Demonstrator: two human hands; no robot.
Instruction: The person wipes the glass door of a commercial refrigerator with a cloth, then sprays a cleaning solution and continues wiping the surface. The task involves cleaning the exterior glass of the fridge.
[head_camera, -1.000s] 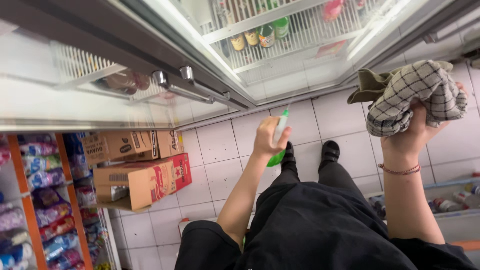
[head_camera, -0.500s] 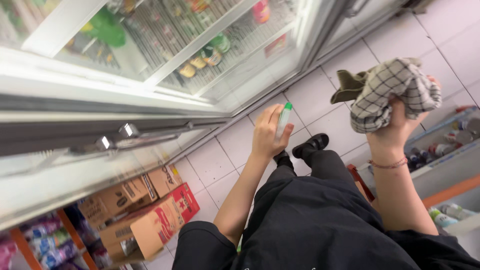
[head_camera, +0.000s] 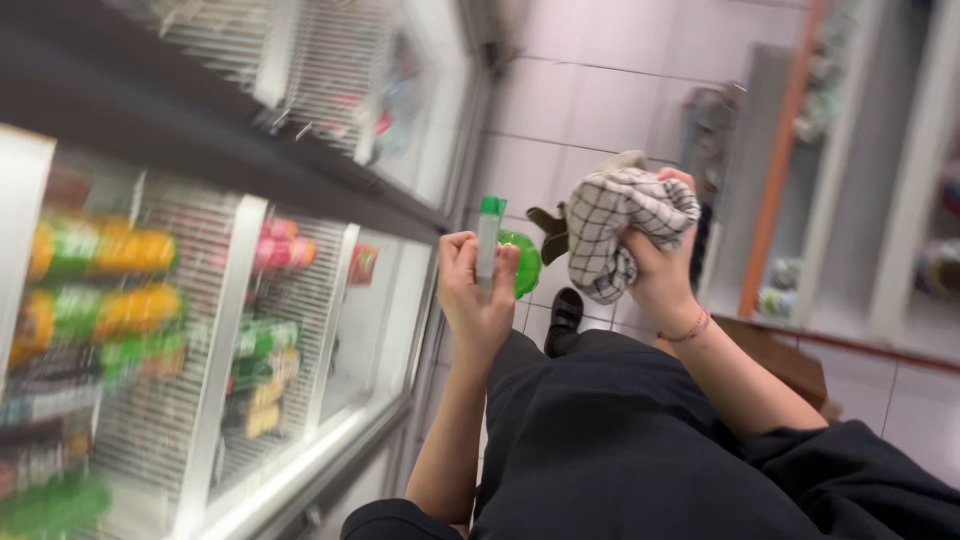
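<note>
A: How far along does the work look?

B: Both tools are in hand, but neither touches the glass. The left hand (head_camera: 478, 300) holds a green spray bottle (head_camera: 500, 255) upright, its fingers (head_camera: 452, 262) wrapped closed around the slim pale neck. The right hand (head_camera: 655, 275) is clenched on a bunched checked cloth (head_camera: 625, 225), held up in the air, just right of the bottle.

A: So the wiping is not begun?

B: Judging from this view, no. The cloth hangs clear of the freezer lid (head_camera: 300, 300), which lies to the left, and no spray or wet streak shows on it, though the picture is blurred there. Spraying and wiping both seem left to do.

A: What are the things made of?

B: The bottle looks like smooth plastic, with a rounded bright green body and a green cap on a whitish stem. The cloth is soft woven fabric, white with a thin dark grid, crumpled into a loose ball; a darker olive piece pokes out at its left side. The lid is clear sliding glass in pale frames, slightly curved, with wire baskets and bright packets under it.

A: And around them?

B: Pale glossy floor tiles (head_camera: 590, 90) far ahead, shelving (head_camera: 850, 200) at the right, and the person's dark trousers (head_camera: 620, 440) near.
</note>
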